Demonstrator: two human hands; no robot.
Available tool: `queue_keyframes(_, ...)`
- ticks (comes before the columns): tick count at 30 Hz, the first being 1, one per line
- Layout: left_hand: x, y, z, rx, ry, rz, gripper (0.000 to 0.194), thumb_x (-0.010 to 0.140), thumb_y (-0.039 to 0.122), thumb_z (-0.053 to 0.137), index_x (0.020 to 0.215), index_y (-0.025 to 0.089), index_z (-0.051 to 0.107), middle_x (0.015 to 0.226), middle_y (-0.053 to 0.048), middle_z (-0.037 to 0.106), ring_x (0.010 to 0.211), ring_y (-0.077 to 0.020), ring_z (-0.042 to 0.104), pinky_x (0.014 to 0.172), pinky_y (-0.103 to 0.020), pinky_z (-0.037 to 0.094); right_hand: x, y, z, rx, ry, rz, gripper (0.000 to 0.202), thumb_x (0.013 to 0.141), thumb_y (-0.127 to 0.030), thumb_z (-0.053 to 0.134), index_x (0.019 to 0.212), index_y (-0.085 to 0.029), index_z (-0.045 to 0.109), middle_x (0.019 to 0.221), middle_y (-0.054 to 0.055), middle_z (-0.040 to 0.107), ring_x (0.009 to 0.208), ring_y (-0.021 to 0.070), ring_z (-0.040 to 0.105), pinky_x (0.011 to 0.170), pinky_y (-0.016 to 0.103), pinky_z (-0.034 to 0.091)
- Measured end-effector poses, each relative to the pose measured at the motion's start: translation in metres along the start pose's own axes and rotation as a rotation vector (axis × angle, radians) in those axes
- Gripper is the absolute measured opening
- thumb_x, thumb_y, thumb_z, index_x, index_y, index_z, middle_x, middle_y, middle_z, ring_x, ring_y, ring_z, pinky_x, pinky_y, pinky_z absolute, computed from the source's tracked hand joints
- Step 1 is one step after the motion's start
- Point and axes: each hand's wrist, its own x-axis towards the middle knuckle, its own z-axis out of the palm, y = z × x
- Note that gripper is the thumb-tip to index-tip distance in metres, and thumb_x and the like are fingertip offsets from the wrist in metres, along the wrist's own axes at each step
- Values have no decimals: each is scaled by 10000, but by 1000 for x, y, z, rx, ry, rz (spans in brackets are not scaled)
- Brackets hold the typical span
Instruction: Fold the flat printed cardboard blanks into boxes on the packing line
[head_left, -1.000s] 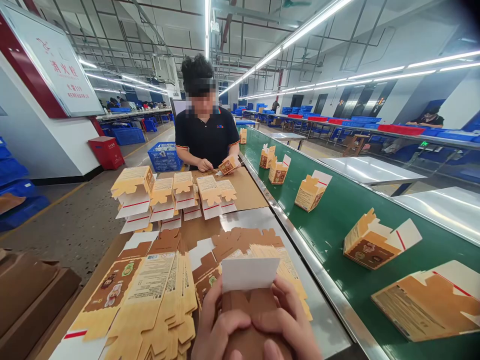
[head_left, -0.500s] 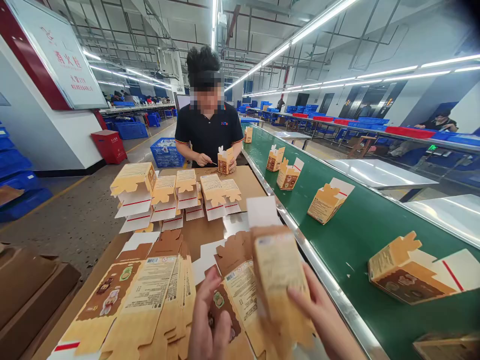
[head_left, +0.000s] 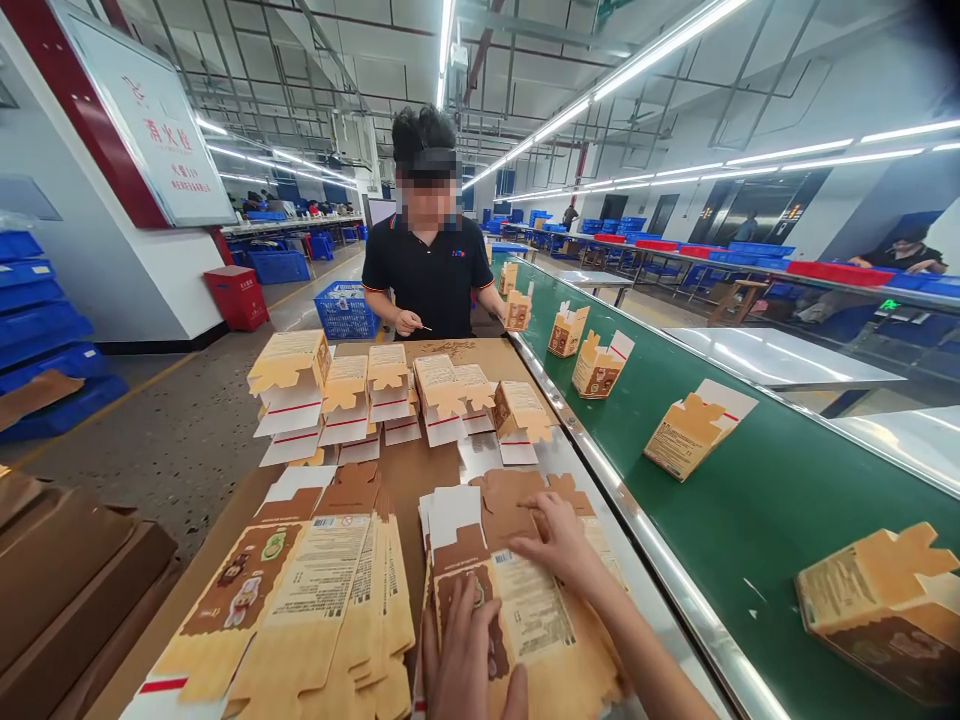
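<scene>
A pile of flattened printed cartons, cream and brown with white flaps, lies right in front of me. My left hand rests on its lower left part, fingers stretched and apart. Across the brown flaps near the top of that pile, my right hand reaches with its fingers extended; it holds nothing that I can see. Beyond the pile a folded carton lies on its side with its flaps toward me. A second stack of flattened cartons is to the left of my hands.
Several folded cartons stand in a row on the cardboard-covered table. On the right runs a green conveyor belt with a metal edge, carrying open cartons. Opposite me a co-worker holds a carton beside the belt.
The folded carton left my right hand and now lies at the end of the row. Both hands have come onto the flat pile. The co-worker's carton moved toward the belt.
</scene>
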Motion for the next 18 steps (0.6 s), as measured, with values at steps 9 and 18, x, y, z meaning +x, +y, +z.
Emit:
queue_keyframes(9,30,25,-31,-806,168,-424,549,839,496,568,1293,218,434,1313,-124,580,1226,-268,543,1036,-413,427,-47,-43,-23,439,158,-27,396,790,-559,636,1041,-261,571,967,46,680,900,227,651,781,346,516)
queue_keyframes(18,32,50,-69,-993,126,-276,1350,434,638,837,1501,253,105,1386,-144,490,1236,-355,525,994,-425,478,-117,-53,-2,562,107,-80,707,684,-753,623,1227,-301,639,1105,100,745,1059,348,675,871,445,559)
